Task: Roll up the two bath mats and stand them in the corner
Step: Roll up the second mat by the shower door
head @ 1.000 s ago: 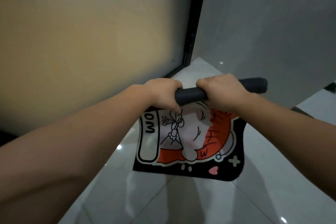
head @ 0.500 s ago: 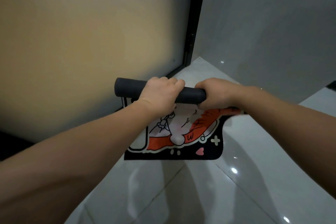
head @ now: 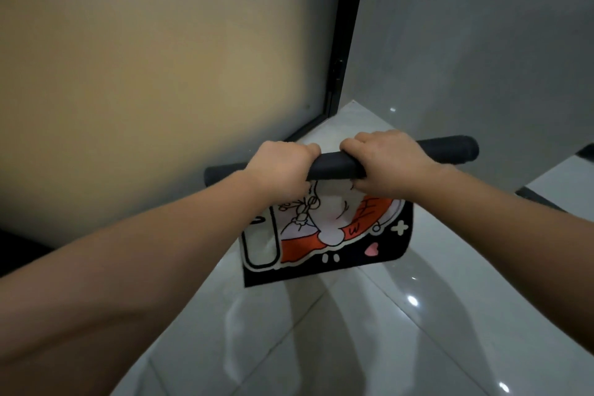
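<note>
Up in the air in front of you, above the shiny white floor (head: 418,347), you are holding a bath mat (head: 324,235). The top part of it is rolled into a dark tube, and the tube lies sideways across your view. Your left hand (head: 283,167) is closed tight around the roll near its left end. Your right hand (head: 385,164) is closed tight around it too, a bit right of the middle. Your two hands are close together, with a short bare piece of the roll between them. The right end of the roll sticks out past your right hand. The rest of the mat hangs down loose below your hands. It has a black edge, a red and white cartoon picture, a small pink heart and a white plus sign. Behind the mat, a frosted glass door (head: 144,80) with a black frame meets a grey wall (head: 482,42) in a corner.
</note>
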A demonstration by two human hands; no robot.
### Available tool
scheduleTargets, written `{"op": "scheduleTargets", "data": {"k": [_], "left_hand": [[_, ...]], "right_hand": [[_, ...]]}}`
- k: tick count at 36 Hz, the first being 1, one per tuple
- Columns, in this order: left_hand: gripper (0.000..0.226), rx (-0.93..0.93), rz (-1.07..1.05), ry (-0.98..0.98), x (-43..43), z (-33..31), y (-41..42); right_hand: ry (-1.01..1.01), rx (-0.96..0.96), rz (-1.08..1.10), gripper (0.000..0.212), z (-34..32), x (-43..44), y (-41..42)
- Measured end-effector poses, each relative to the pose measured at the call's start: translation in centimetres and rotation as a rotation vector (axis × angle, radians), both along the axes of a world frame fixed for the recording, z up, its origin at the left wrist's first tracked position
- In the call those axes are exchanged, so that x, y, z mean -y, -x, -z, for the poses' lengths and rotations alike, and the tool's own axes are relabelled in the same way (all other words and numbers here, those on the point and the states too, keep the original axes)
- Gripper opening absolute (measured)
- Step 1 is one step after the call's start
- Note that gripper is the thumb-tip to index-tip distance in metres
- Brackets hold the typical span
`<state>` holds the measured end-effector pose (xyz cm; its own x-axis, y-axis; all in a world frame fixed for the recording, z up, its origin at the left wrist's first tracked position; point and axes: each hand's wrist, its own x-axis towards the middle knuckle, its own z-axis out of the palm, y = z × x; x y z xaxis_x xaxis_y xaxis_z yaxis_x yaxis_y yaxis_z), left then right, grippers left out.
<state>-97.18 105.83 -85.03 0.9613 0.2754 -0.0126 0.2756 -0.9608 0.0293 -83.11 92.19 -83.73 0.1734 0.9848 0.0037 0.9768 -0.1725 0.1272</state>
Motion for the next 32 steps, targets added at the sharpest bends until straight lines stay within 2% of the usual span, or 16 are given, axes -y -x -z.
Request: {"op": "scheduleTargets", "data": {"k": [2,5,8,12,17,19,21,23,25,28,31,32], "left_hand": [[0.028,0.069,0.023,-0.137,0.5,0.3,0.2],[0.028,0.128,0.048,-0.223,1.0,0.4,0.3],[0.029,0.147,0.043,-0.225,1.1,0.4,0.3],[0.037,0.103,0.025,-0.139,0.6,0.6,0.2],[0.056,-0.148,-0.063,0.29,-1.1,-1.2,-0.5],[0.058,-0.186,-0.078,0.37,-1.3,-1.4,-0.3],[0.047,-0.184,-0.09,0.432,-1.1,-1.4,-0.2],[0.034,-0.153,-0.088,0.376,-0.7,-1.2,-0.1],[0.027,-0.065,-0.072,0.188,-0.3,-0.9,0.0],[0.023,0.091,-0.042,-0.096,0.4,0.0,0.1],[0.023,0.15,0.036,-0.23,0.9,0.5,0.1],[0.024,0.169,0.049,-0.242,1.0,0.5,0.2]], "right_hand": [[0.155,-0.183,0.109,0.034,-0.8,-0.4,0.0],[0.284,-0.389,0.203,0.037,-1.4,-0.6,-0.2],[0.295,-0.441,0.234,0.032,-1.6,-0.6,-0.1],[0.225,-0.271,0.197,0.021,-1.3,-0.5,0.2],[-0.069,0.173,-0.053,0.016,-0.3,0.3,0.2],[-0.175,0.223,-0.106,0.019,0.1,0.5,0.1],[-0.213,0.208,-0.109,0.02,0.5,0.5,0.1],[-0.176,0.185,-0.083,0.02,0.6,0.5,0.3],[-0.117,0.138,-0.039,0.024,0.5,0.3,0.4],[0.089,-0.134,0.127,0.036,-0.7,-0.5,0.2],[0.277,-0.375,0.258,0.066,-1.5,-1.0,-0.5],[0.312,-0.431,0.281,0.067,-1.6,-1.1,-0.7]]}}
